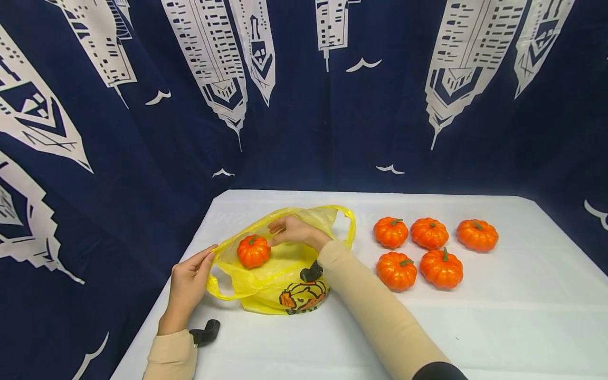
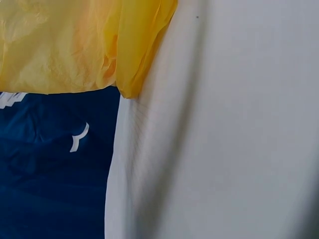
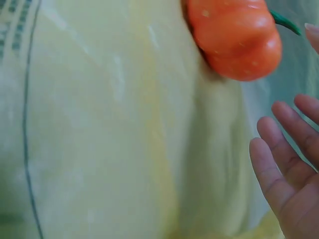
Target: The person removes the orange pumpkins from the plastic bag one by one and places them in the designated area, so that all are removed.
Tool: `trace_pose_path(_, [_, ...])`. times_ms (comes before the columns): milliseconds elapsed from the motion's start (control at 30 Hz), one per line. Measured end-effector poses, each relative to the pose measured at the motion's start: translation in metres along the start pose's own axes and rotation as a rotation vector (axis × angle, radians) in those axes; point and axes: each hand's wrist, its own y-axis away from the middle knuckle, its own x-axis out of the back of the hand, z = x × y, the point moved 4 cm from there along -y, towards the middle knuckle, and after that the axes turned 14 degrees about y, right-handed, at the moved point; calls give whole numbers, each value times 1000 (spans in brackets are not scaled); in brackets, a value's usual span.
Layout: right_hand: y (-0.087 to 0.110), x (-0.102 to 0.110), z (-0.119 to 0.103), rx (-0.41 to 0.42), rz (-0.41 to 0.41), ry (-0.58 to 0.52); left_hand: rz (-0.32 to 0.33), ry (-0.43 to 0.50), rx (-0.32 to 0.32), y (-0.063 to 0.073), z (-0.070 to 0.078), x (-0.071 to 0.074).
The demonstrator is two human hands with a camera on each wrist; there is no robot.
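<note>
A yellow plastic bag [image 1: 258,287] lies on the table with its mouth spread wide; its side also shows in the left wrist view. My left hand [image 1: 187,282] pinches the bag's left rim between thumb and fingers. Inside the bag sits a small orange pumpkin [image 1: 253,252] with a green stem. Just right of that pumpkin, my right hand [image 1: 295,232] reaches into the bag mouth. In the right wrist view its fingers [image 3: 286,159] are spread and relaxed, apart from the pumpkin [image 3: 239,40], holding nothing. The left wrist view does not show the left hand.
Several more orange pumpkins [image 1: 442,269] stand in two loose rows on the white table [image 1: 522,316], right of the bag. A dark blue cloth [image 1: 328,132] with white building prints hangs behind and to the left. Small black devices [image 1: 206,333] sit by both wrists.
</note>
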Motion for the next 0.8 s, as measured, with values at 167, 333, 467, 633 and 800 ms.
trace_pose_path(167, [-4, -13, 0, 11, 0, 14, 4, -3, 8, 0, 0, 0])
trace_pose_path(333, [-6, -22, 0, 26, -2, 56, 2, -4, -3, -1, 2, 0])
trace_pose_path(467, [-7, -27, 0, 33, -17, 58, 2, 0, -3, 0, 2, 0])
trace_pose_path(633, [-10, -33, 2, 57, -26, 86, -1, -13, -10, 0, 0, 0])
trace_pose_path(800, [-13, -35, 5, 66, -25, 79, -2, -14, -13, 0, 0, 0])
